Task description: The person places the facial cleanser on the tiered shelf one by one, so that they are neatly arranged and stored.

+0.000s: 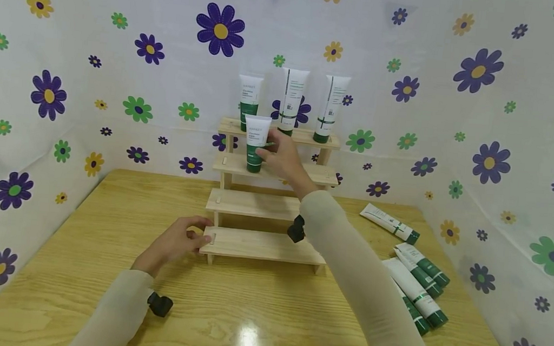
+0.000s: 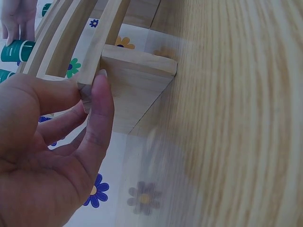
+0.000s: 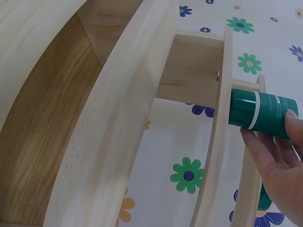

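Observation:
My right hand grips a small white and green squeeze tube by its side. The tube stands upright, cap down, at the left part of the second step from the top of a wooden tiered display rack. In the right wrist view its green cap is right at the board. Fingers of my left hand pinch the front left corner of the lowest step; the left wrist view shows thumb and finger on either side of the board's end.
Three tubes stand cap down on the top step: a shorter one at left, two taller ones towards the right. Several more tubes lie on the wooden table at right. A flowered cloth hangs behind the rack.

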{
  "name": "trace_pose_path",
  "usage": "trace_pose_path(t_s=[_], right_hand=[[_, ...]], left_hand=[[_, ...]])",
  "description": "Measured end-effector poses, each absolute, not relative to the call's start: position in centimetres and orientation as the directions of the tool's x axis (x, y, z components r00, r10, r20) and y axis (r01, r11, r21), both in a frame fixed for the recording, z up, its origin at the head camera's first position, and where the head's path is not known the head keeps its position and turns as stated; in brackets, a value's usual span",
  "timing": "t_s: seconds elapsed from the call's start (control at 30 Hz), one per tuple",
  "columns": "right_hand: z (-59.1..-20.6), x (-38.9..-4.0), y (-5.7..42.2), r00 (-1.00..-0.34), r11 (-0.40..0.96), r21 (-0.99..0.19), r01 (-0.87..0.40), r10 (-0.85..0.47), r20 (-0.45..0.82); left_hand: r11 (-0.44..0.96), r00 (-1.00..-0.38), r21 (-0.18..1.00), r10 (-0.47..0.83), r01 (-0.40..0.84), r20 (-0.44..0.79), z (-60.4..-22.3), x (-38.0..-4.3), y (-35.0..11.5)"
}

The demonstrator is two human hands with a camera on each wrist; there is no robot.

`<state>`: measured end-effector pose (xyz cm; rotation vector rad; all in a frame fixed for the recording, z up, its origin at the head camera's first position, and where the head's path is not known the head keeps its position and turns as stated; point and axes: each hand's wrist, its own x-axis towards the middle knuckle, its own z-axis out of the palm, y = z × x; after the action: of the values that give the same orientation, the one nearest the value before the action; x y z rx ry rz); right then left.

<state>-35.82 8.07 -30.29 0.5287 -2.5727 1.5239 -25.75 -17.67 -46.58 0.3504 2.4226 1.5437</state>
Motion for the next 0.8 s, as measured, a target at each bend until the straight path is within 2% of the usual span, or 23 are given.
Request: trace_pose_path(t_s=[0.2,0.8], right_hand=[[-30.7,-36.0,7.3,-0.926,0.385,-0.848,-0.363,-0.248,0.284],[-31.0,-35.5,6.4,-0.917,0.402,-0.831,-0.384,-0.271,0.293]], left_hand=[[0.414,-0.940,0.906,0.334,0.083,-0.066,-46.6,-25.8,-17.7],[0.434,-0.943,0.896,0.326,0.091,-0.062,-46.7,-25.7,-17.6]])
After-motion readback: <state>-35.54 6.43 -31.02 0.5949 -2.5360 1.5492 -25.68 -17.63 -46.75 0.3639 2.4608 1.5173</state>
